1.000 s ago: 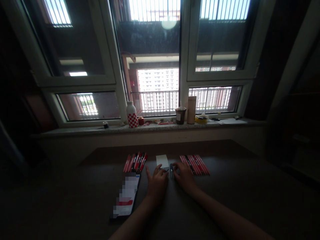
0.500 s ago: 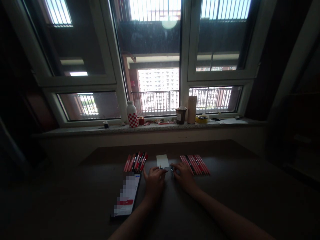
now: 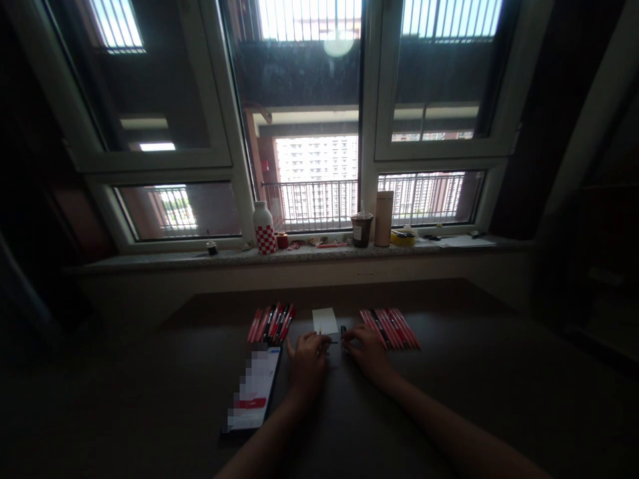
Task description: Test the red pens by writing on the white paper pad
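My left hand [image 3: 308, 359] is closed, its fingertips pinching a thin dark pen-like piece [image 3: 333, 342] that points right. Part of that piece is hidden by the fingers, and the dim light hides its details. My right hand [image 3: 368, 352] has thumb and fingers closed on a short dark upright piece [image 3: 343, 332], which looks like a pen cap or pen part. A small gap separates the two pieces. Just beyond the hands lies a pale paper note [image 3: 325, 320]. Red and black pens [image 3: 392, 328] lie side by side at my right hand's fingers.
Another row of red and black pens [image 3: 271, 324] lies left of the note. A phone [image 3: 255, 392] with a lit screen rests beside my left forearm. On the windowsill stand a checked bottle [image 3: 265, 229], a dark cup [image 3: 361, 231] and a tan flask [image 3: 383, 219].
The thin piece in my left hand has turned slightly and now lies more level. My right hand has barely shifted, with its dark piece still upright.
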Available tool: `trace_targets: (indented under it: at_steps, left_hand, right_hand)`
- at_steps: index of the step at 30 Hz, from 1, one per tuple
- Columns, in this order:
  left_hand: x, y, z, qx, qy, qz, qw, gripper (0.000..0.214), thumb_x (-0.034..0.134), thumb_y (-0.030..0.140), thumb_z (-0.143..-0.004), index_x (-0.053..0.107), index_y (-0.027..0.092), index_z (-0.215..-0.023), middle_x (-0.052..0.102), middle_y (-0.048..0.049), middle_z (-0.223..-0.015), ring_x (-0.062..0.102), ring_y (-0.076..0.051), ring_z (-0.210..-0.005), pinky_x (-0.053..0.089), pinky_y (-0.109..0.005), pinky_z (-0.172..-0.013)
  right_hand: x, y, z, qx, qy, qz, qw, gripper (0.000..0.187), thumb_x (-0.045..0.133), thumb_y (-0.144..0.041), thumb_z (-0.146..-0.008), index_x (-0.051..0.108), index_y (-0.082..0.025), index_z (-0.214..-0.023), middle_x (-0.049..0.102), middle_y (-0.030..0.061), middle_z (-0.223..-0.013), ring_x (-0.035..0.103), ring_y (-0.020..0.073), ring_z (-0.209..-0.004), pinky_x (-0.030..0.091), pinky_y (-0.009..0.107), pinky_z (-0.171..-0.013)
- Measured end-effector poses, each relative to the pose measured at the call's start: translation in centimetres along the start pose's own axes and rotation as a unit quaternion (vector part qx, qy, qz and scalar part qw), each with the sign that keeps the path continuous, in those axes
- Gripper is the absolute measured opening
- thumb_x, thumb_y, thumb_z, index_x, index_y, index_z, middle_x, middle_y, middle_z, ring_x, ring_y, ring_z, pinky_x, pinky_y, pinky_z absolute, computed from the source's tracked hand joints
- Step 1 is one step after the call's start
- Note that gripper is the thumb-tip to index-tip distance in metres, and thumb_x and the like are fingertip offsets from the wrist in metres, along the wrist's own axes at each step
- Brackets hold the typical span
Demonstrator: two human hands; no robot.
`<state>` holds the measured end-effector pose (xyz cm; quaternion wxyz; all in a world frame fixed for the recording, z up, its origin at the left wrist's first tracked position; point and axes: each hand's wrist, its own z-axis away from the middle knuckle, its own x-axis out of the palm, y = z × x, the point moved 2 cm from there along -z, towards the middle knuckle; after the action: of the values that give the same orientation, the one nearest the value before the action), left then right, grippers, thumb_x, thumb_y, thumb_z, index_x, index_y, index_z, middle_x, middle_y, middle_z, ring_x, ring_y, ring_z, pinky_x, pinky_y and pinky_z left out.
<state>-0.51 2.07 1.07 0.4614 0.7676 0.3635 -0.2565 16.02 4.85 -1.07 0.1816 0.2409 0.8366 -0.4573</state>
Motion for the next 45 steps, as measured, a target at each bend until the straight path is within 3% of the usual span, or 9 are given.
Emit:
trace_targets:
  at_steps: [10,30,45]
  left_hand:
    - [-0.11,0.07,0.00,0.001,-0.004,-0.035,0.999,0.022,0.046,0.028,-0.088,0.067,0.030,-0.094,0.067,-0.0010,-0.106,0.052,-0.022,-0.110,0.017,-0.059,-0.108]
    - [-0.01,-0.01,0.06,0.001,-0.005,-0.020,1.000,0.023,0.045,0.030,-0.088,0.068,0.030,-0.094,0.068,-0.0009,-0.104,0.053,-0.022,-0.108,0.011,-0.060,-0.110]
    - [0.16,0.05,0.03,-0.001,-0.013,-0.007,1.000,0.021,0.047,0.029,-0.087,0.068,0.030,-0.091,0.069,0.0000,-0.101,0.054,-0.022,-0.106,0.013,-0.061,-0.109]
  right_hand:
    - [-0.02,0.25,-0.14,-0.004,-0.003,0.016,1.000,0.017,0.062,-0.018,-0.080,0.074,-0.023,-0.091,0.067,0.0057,-0.087,0.055,0.0224,-0.094,0.042,0.036,-0.087]
    - [0.13,0.32,0.01,0.000,-0.018,0.021,1.000,0.018,0.062,-0.016,-0.080,0.073,-0.024,-0.091,0.065,0.0049,-0.090,0.056,0.0211,-0.095,0.040,0.035,-0.089]
    - [0.12,-0.16,0.20,-0.049,-0.032,0.071,0.996,0.017,0.062,-0.017,-0.082,0.072,-0.026,-0.093,0.067,0.0026,-0.089,0.053,0.0216,-0.096,0.035,0.036,-0.090]
